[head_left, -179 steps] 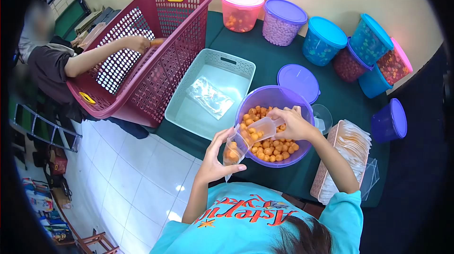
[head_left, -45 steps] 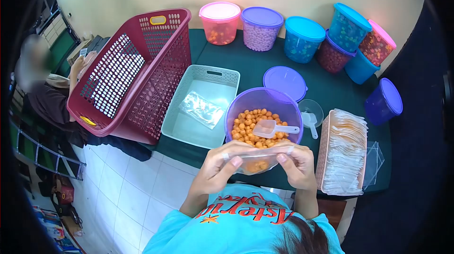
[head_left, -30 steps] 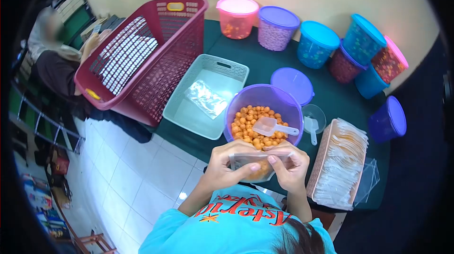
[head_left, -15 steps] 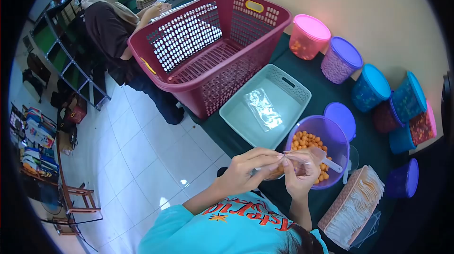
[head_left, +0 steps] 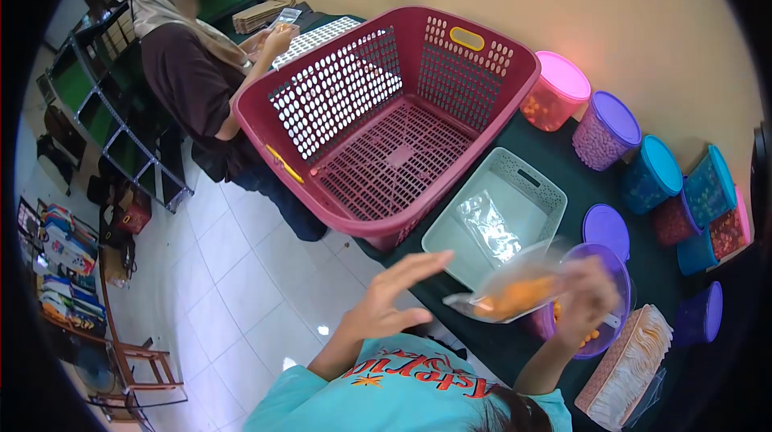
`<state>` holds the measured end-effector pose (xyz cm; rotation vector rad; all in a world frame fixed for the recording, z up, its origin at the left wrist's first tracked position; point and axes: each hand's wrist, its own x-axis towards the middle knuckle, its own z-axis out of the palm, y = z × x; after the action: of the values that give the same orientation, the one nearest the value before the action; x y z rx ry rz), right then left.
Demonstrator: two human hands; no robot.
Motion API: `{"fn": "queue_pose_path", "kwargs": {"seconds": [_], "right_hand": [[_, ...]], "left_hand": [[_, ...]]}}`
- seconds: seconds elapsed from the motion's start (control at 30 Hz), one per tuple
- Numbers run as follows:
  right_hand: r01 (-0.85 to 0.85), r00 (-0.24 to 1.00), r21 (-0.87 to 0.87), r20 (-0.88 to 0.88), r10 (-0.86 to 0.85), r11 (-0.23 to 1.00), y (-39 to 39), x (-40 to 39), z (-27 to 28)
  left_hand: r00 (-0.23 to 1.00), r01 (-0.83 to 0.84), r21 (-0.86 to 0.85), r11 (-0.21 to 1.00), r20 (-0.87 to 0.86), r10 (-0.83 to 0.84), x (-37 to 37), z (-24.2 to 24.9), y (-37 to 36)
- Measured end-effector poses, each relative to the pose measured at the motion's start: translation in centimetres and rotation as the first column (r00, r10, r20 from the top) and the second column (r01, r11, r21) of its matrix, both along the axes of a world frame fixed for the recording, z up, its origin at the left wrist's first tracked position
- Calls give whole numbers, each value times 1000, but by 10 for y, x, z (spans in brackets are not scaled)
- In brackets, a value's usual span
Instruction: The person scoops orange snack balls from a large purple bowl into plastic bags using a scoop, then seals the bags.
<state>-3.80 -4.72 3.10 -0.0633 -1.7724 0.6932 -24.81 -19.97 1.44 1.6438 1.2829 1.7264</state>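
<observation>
In the head view, a small clear bag (head_left: 508, 295) filled with orange snack balls is held in the right hand (head_left: 585, 297), which is blurred; the fingers are closed on the bag's right end. The bag is carried flat above the near edge of the table, in front of the purple bowl (head_left: 609, 259). The left hand (head_left: 388, 303) is seen just left of the bag, open, with fingers spread and nothing held; it does not touch the bag.

A pale green tray (head_left: 527, 188) is set just beyond the bag, and a flat clear bag (head_left: 488, 225) lies inside it. A large red basket (head_left: 450, 62) is placed to the left of the tray, further back. A row of lidded tubs (head_left: 615, 122) is lined along the wall on the right. A stack of empty bags in a holder (head_left: 623, 364) is seen near the right edge. At the far left, another person (head_left: 193, 70) sits beside the basket with hands at its far rim.
</observation>
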Motion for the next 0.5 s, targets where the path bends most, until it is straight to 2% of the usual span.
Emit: {"fn": "queue_pose_path", "kwargs": {"seconds": [0.03,0.07,0.1,0.13,0.17,0.2,0.27,0.3,0.33,0.4,0.5], "right_hand": [[144,953,-193,-239,-188,971,0,-5,7],[224,815,-404,-422,-397,887,1,-12,18],[203,781,-352,-504,-368,914,4,-22,28],[187,742,-298,-581,-334,936,6,-35,39],[79,848,-138,-511,-140,987,8,-50,49],[-51,915,6,-399,49,999,8,-66,57],[156,972,44,-184,-145,987,17,-106,52],[158,985,60,-77,-154,986,16,-126,59],[158,986,75,32,-161,985,15,-142,64],[3,978,133,206,-31,991,25,-162,45],[-39,875,172,482,-50,984,25,-167,26]], "left_hand": [[999,-29,5,1000,-13,29,-10,-1,0],[998,-56,10,998,-27,57,-19,-3,0],[999,-41,12,999,-31,41,-25,-5,1],[998,-14,-61,998,-63,10,-30,-8,0],[995,10,-137,991,-94,-23,-33,-10,-1],[994,27,-142,990,-99,-41,-35,-12,-1],[980,158,-216,963,-89,-180,-32,-15,0],[970,182,-237,954,-113,-213,-32,-16,-1],[967,196,-239,951,-116,-228,-33,-16,-3],[950,223,-354,908,-128,-283,-33,-18,-5],[952,232,-366,901,-105,-288,-38,-24,-9]]}}
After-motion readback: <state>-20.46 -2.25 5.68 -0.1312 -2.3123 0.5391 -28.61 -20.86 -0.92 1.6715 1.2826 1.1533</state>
